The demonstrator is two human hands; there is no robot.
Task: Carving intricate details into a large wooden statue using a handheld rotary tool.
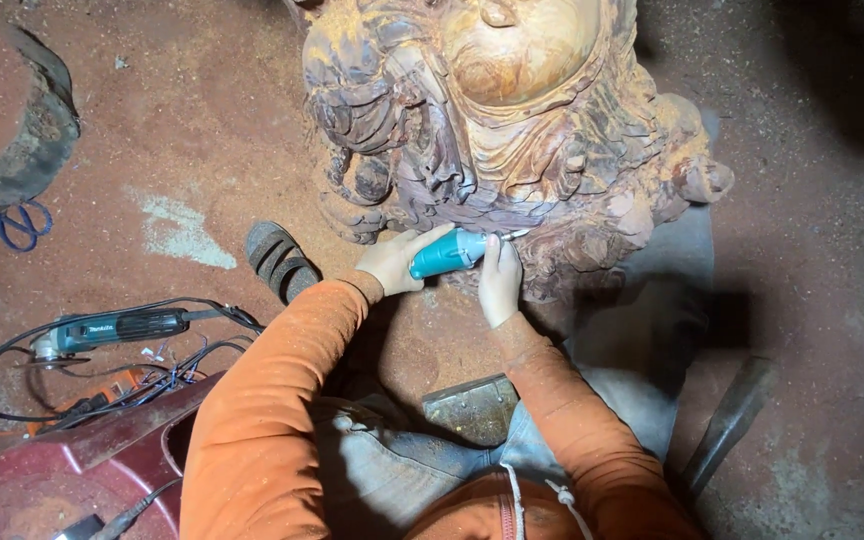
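Both hands, the left hand [393, 260] and right hand [500, 280], grip a blue tool [449, 253] against the big wood carving [502, 130]; red sawdust floor [192, 150] lies around it.

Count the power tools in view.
2: a teal handheld tool held by both hands against the wooden carving; another corded tool on the floor, left. Others may be hidden.

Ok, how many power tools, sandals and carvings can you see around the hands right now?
Power tools: 2, a teal rotary tool held by the left hand and right hand, and a teal grinder lying on the floor.
Sandals: 1, a dark sandal.
Wood carvings: 1, the large carving.
Total: 4
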